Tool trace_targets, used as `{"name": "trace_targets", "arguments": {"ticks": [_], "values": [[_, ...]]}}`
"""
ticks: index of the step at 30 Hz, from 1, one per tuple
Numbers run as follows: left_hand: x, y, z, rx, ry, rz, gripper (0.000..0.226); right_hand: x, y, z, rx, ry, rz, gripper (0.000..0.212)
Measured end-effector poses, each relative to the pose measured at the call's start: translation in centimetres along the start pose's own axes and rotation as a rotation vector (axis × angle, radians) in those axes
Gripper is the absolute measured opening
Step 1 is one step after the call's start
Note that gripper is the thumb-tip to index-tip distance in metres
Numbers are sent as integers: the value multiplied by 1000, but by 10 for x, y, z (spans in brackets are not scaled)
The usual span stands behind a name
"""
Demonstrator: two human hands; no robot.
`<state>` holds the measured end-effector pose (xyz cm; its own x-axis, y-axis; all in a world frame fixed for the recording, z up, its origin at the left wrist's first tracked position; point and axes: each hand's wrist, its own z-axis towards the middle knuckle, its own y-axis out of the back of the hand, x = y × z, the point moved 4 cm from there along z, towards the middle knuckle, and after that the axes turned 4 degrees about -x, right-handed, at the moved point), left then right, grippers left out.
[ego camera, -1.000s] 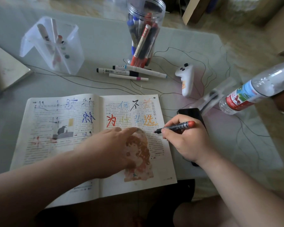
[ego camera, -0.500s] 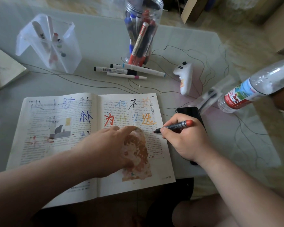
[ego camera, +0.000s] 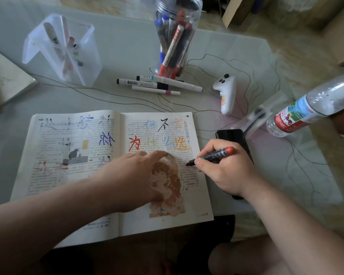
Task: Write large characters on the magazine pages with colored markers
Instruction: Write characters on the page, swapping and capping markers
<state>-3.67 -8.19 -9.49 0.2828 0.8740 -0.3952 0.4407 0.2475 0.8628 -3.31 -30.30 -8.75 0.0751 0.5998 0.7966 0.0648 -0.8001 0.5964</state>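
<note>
An open magazine (ego camera: 72, 175) lies at the near table edge, with large coloured characters written across both pages. My left hand (ego camera: 131, 179) presses flat on the right page, fingers straight, over a brown portrait picture (ego camera: 169, 187). My right hand (ego camera: 224, 171) grips a black marker with a red end (ego camera: 213, 155). Its tip touches the right page near the outer margin, just below an orange character (ego camera: 182, 144).
A clear jar of markers (ego camera: 175, 40) stands at the back, with three loose markers (ego camera: 157, 85) lying before it. A clear divided pen holder (ego camera: 64, 50) is at back left. A white controller (ego camera: 227, 92), a black phone (ego camera: 232, 137) and a lying water bottle (ego camera: 306, 108) are on the right.
Neither hand has visibly shifted on the page; the marker tip stays at the same spot. Only the camera view has moved slightly.
</note>
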Motion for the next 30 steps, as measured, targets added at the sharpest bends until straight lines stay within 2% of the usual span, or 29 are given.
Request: {"name": "trace_targets", "arguments": {"ticks": [6, 11, 18, 24, 27, 30], "values": [[-1, 1, 0, 1, -1, 12, 89, 3, 2, 2, -38, 23, -15, 14], [-1, 1, 0, 7, 2, 13, 90, 0, 4, 5, -105, -41, -65, 17], [-1, 1, 0, 14, -4, 15, 89, 4, 0, 2, 14, -10, -17, 16], [-1, 0, 0, 15, -5, 9, 89, 4, 4, 5, -73, -31, -76, 16], [0, 0, 1, 12, -2, 6, 89, 4, 4, 4, -63, -34, -3, 14], [1, -1, 1, 16, -1, -4, 89, 7, 4, 2, -37, -12, -39, 16]]}}
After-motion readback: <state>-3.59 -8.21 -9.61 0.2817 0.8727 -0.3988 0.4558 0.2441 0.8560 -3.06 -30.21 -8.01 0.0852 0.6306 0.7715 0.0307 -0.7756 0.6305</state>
